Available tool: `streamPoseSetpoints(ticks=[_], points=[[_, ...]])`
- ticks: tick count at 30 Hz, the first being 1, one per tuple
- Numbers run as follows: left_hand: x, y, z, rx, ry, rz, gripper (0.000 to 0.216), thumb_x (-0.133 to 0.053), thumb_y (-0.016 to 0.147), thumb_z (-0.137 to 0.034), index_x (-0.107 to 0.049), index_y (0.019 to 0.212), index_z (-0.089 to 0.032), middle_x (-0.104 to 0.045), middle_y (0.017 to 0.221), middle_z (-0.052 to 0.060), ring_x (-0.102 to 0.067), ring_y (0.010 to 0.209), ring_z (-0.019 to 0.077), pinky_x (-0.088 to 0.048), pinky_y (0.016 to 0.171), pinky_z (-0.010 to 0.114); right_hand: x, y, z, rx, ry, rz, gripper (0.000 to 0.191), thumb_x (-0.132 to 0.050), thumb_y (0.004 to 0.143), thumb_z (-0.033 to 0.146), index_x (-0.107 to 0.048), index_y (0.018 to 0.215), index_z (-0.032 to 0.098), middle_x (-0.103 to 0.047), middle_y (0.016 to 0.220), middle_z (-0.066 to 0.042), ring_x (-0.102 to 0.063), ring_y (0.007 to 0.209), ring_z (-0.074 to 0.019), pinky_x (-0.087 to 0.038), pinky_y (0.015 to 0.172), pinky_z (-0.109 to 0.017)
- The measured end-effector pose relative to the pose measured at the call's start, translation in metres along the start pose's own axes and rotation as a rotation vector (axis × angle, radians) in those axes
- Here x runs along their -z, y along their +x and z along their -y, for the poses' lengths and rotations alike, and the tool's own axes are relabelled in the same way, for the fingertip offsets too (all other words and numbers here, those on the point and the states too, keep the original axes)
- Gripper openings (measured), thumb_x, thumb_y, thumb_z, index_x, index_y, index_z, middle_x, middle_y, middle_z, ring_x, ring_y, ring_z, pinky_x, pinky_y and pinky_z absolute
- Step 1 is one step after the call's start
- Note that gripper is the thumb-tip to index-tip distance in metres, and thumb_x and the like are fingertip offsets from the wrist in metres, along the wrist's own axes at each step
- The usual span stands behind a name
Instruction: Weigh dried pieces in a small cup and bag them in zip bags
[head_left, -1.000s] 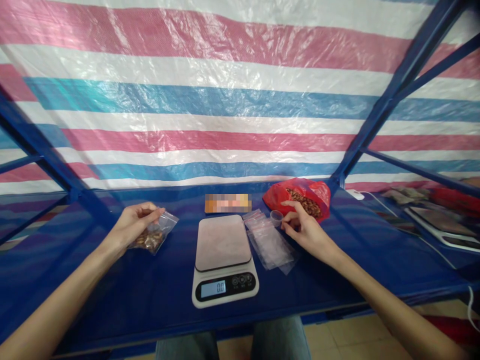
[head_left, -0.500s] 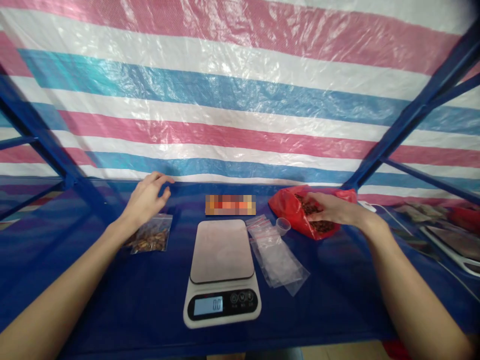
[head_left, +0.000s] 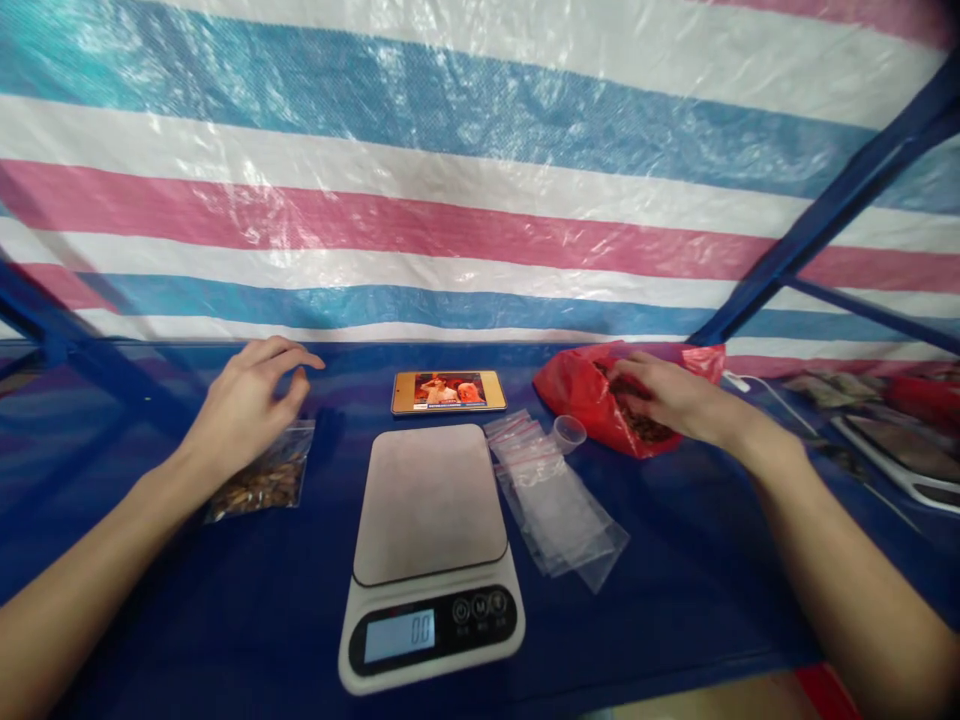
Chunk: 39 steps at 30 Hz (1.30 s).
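right hand (head_left: 664, 395) rests half-curled in the red bag (head_left: 576, 398), two o'clock from the scale (head_left: 431, 510); i can't tell its grip. left hand (head_left: 244, 405), loosely open, looks empty. best pinch gently, low over the bag.

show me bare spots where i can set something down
Bare tabletop lies between the clear bags and the right forearm, in front of the red bag. Another patch lies left of the scale, in front of the filled bag. Right of the scale, clear bags, cup and red bag crowd together.
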<state>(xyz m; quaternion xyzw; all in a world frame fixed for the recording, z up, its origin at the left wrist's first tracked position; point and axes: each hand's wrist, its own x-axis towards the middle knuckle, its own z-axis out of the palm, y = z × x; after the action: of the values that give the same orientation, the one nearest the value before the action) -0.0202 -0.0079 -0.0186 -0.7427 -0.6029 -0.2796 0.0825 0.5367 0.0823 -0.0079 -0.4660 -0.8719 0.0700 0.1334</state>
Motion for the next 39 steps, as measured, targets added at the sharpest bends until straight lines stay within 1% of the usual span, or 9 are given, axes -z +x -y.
streamPoseSetpoints(ticks=[6,10,14,17,21,26,30,35,39], points=[[0.002,0.002,0.001,0.055,-0.03,0.02,0.039,-0.039,0.095,-0.038,-0.072,0.105,-0.021,-0.07,0.114,0.01,-0.063,0.117,0.0308,-0.048,0.112,0.049,0.029,-0.032,0.033,-0.099,0.238,0.032,0.022,-0.066,0.092,0.041,-0.073,0.1,0.022,-0.077,0.094,-0.013,-0.071,0.081,-0.0277,-0.056,0.072,-0.039],[0.004,0.001,-0.001,0.076,-0.085,0.029,0.03,-0.042,0.094,-0.04,-0.07,0.104,-0.031,-0.069,0.115,0.007,-0.063,0.119,0.0324,-0.049,0.113,0.052,0.011,-0.068,0.039,-0.054,0.288,0.028,0.029,-0.079,0.087,0.054,-0.076,0.095,0.027,-0.075,0.1,-0.01,-0.072,0.09,-0.0306,-0.059,0.08,-0.043],[0.002,0.001,0.0,0.058,-0.097,0.07,0.027,-0.045,0.093,-0.041,-0.07,0.103,-0.034,-0.07,0.117,0.006,-0.062,0.121,0.0329,-0.048,0.113,0.052,-0.002,-0.08,0.044,0.067,0.18,-0.127,0.031,-0.065,0.101,0.049,-0.07,0.081,0.027,-0.07,0.095,-0.01,-0.068,0.089,-0.0283,-0.056,0.08,-0.042],[-0.004,0.002,0.002,0.056,-0.096,0.057,0.033,-0.044,0.089,-0.039,-0.073,0.1,-0.026,-0.071,0.114,0.009,-0.065,0.117,0.0333,-0.049,0.109,0.049,0.012,-0.072,0.058,0.104,0.1,-0.203,0.026,-0.057,0.106,0.04,-0.066,0.085,0.026,-0.069,0.094,-0.01,-0.066,0.093,-0.0291,-0.052,0.085,-0.043],[-0.009,0.002,0.007,0.053,-0.123,0.046,0.032,-0.046,0.085,-0.04,-0.075,0.095,-0.03,-0.073,0.11,0.007,-0.067,0.111,0.0324,-0.049,0.104,0.044,0.032,-0.056,0.078,0.074,0.03,-0.334,0.02,-0.051,0.109,0.038,-0.059,0.095,0.025,-0.069,0.097,-0.01,-0.064,0.093,-0.0285,-0.049,0.086,-0.04],[-0.01,0.002,0.014,0.061,-0.078,0.103,0.038,-0.044,0.089,-0.041,-0.076,0.1,-0.024,-0.073,0.113,0.01,-0.068,0.111,0.0351,-0.052,0.102,0.049,0.032,-0.05,0.082,0.047,0.094,-0.19,0.023,-0.047,0.11,0.036,-0.059,0.096,0.024,-0.069,0.088,-0.006,-0.064,0.079,-0.0221,-0.047,0.075,-0.034],[-0.007,0.002,0.014,0.055,-0.062,0.103,0.04,-0.041,0.092,-0.04,-0.075,0.102,-0.022,-0.072,0.116,0.011,-0.067,0.113,0.0329,-0.05,0.106,0.048,0.022,-0.045,0.062,0.035,0.215,-0.07,0.035,-0.041,0.111,0.036,-0.065,0.091,0.022,-0.072,0.085,-0.006,-0.066,0.076,-0.0207,-0.051,0.075,-0.033],[-0.004,0.002,0.01,0.072,-0.066,0.096,0.038,-0.041,0.092,-0.039,-0.074,0.101,-0.023,-0.072,0.115,0.01,-0.068,0.113,0.0323,-0.05,0.104,0.046,0.003,-0.007,0.028,0.023,0.022,-0.052,0.019,-0.059,0.095,0.019,-0.072,0.109,0.021,-0.075,0.112,-0.011,-0.071,0.102,-0.0269,-0.056,0.094,-0.042],[-0.003,0.001,0.01,0.066,-0.073,0.076,0.036,-0.041,0.093,-0.039,-0.074,0.099,-0.025,-0.073,0.116,0.011,-0.069,0.113,0.0321,-0.051,0.102,0.044,-0.01,0.03,0.024,0.042,0.007,0.083,0.053,-0.068,0.081,0.007,-0.07,0.133,0.019,-0.069,0.135,-0.016,-0.067,0.124,-0.0296,-0.054,0.109,-0.043]])
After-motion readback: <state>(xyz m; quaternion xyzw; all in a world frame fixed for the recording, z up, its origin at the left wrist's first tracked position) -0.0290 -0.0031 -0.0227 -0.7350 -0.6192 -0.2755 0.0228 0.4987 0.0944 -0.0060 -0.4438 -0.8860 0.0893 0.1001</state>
